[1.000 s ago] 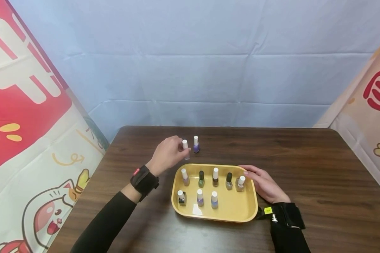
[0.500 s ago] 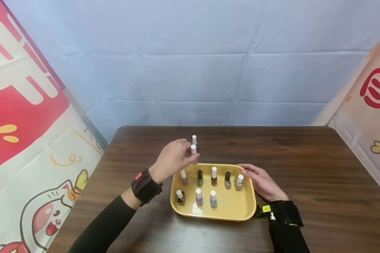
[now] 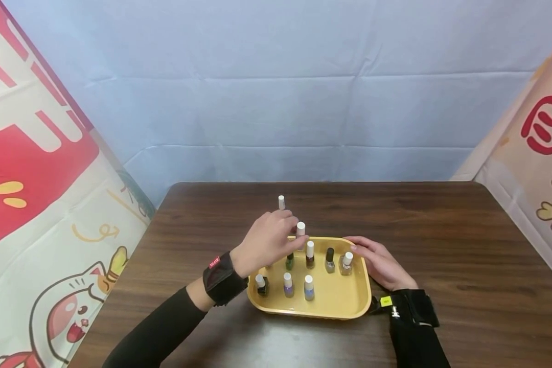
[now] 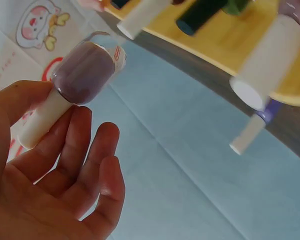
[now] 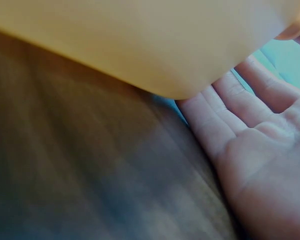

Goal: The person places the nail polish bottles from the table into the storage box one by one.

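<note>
My left hand (image 3: 269,240) pinches a nail polish bottle (image 4: 85,72) by its white cap between thumb and fingers, above the back edge of the yellow tray (image 3: 336,312). In the left wrist view its polish is muted purple, and the bottle end points away from the palm. Inside the tray, several nail polish bottles stand in two rows, among them a blue one (image 3: 309,289) and a squat dark one (image 3: 261,286). My left hand partly covers the back-left ones. My right hand (image 3: 388,266) holds the tray's back-right corner, thumb at the rim and fingers along the outer wall.
Behind my left hand, another white-capped nail polish bottle (image 3: 281,202) stands on the brown wooden table (image 3: 418,214); its lower part is hidden. A pale blue cloth (image 3: 276,102) hangs behind the table, with printed cloths at both sides.
My left hand has carried the nail polish bottle rightward and toward me, from the table beyond the tray to above its back edge. My right hand stays at the tray's corner.
</note>
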The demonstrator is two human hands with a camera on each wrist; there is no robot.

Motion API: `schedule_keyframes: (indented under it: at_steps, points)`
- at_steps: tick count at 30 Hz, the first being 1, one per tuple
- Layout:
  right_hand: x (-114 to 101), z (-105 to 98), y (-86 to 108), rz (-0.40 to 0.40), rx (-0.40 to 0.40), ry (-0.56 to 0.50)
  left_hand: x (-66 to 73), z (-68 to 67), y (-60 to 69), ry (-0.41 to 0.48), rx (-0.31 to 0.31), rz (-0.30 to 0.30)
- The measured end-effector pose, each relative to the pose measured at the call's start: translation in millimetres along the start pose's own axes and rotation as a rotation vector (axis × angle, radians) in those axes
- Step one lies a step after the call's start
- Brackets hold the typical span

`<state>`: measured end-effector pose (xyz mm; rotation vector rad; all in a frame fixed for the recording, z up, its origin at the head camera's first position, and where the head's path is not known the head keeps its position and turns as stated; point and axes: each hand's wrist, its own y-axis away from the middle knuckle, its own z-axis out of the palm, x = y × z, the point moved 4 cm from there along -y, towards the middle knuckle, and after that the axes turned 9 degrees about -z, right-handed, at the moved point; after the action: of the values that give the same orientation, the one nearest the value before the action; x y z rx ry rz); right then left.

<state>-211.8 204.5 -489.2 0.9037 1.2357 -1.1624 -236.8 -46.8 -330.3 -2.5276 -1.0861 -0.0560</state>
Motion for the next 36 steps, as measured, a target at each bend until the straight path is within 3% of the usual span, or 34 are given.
schedule_keyframes:
  at_steps: [8, 16, 23, 28, 36]
  points:
    - [0, 0, -0.6, -0.011, -0.014, 0.002, 20.9, 6.7, -1.5, -0.018, -0.016, 0.075]
    - [0, 1, -1.5, 0.002, -0.009, 0.009, 37.0, 13.5, -1.8, -0.009, -0.111, 0.095]
    - [0, 0, 0.1, 0.012, -0.005, 0.007, 48.2, 23.0, -0.6, -0.019, -0.146, 0.146]
    - [0, 0, -0.1, 0.017, -0.008, 0.009, 54.5, 28.8, -1.4, -0.039, -0.16, 0.163]
    - [0, 0, -0.5, 0.018, 0.002, 0.009, 59.9, 40.3, -1.1, -0.037, -0.251, 0.145]
